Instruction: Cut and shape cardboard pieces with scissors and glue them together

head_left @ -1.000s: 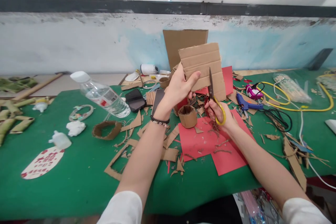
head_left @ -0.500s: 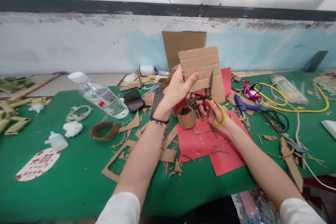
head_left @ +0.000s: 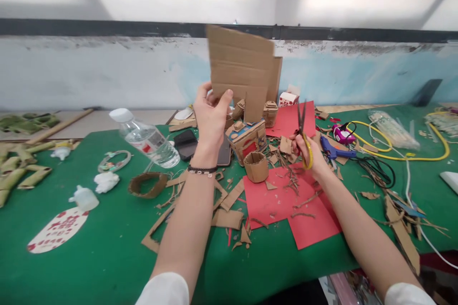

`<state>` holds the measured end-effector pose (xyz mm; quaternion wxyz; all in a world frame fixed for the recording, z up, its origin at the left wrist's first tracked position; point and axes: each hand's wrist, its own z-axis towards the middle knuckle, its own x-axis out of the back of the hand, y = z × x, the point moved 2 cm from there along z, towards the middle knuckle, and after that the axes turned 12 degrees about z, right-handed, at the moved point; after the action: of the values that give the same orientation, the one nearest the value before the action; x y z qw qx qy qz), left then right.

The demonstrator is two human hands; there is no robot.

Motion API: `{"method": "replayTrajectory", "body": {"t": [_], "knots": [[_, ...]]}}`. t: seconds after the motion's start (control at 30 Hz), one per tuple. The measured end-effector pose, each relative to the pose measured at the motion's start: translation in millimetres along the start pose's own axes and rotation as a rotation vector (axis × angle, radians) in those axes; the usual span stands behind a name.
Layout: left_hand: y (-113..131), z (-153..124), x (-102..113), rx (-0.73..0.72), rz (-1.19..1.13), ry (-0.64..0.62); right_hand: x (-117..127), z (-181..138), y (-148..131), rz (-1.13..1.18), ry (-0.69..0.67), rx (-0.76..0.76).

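Observation:
My left hand point(head_left: 212, 114) grips a piece of corrugated cardboard point(head_left: 240, 64) by its lower left edge and holds it up above the table. A slit or step shows near its bottom edge. In my right hand point(head_left: 310, 150) is a pair of scissors point(head_left: 302, 126) with yellow and dark red handles, blades upward and slightly apart, away from the cardboard. Below and between my hands stand a small painted cardboard house point(head_left: 247, 140) and a round cardboard cup point(head_left: 256, 167). Red paper sheets point(head_left: 266, 202) lie beneath my right hand, strewn with twigs and scraps.
A tilted water bottle point(head_left: 148, 143), a phone point(head_left: 186, 144) and a cardboard ring point(head_left: 148, 185) are on the left of the green table point(head_left: 118, 267). At right are a blue glue gun point(head_left: 336, 148), a yellow cable point(head_left: 404, 157) and a bag of sticks point(head_left: 392, 128).
My left hand has moved up and left with the cardboard. My right hand has drawn the scissors away to the right, so the painted house now shows between them.

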<state>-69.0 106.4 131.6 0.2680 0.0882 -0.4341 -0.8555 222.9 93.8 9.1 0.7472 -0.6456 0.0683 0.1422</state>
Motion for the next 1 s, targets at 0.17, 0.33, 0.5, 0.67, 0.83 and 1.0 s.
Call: {"method": "replayTrajectory", "body": {"t": [0.17,0.33,0.5,0.67,0.83,1.0], "knots": [[21,-3,11,-0.048,0.054,-0.013,20,2,-17,-0.095,-0.030,0.130],[41,-10,18,-0.124,0.248,-0.196,25,-7,-37,-0.294,-0.274,0.001],[55,-17,22,-0.155,0.399,-0.251,26,-9,-39,-0.366,-0.327,-0.147],[60,-22,19,-0.197,0.447,-0.322,29,-8,-33,-0.406,-0.378,-0.148],[54,-20,9,-0.256,0.432,-0.306,24,-11,-34,-0.393,-0.409,-0.166],[61,-28,8,-0.332,0.295,-0.067,23,-9,-32,-0.318,-0.350,-0.142]]}}
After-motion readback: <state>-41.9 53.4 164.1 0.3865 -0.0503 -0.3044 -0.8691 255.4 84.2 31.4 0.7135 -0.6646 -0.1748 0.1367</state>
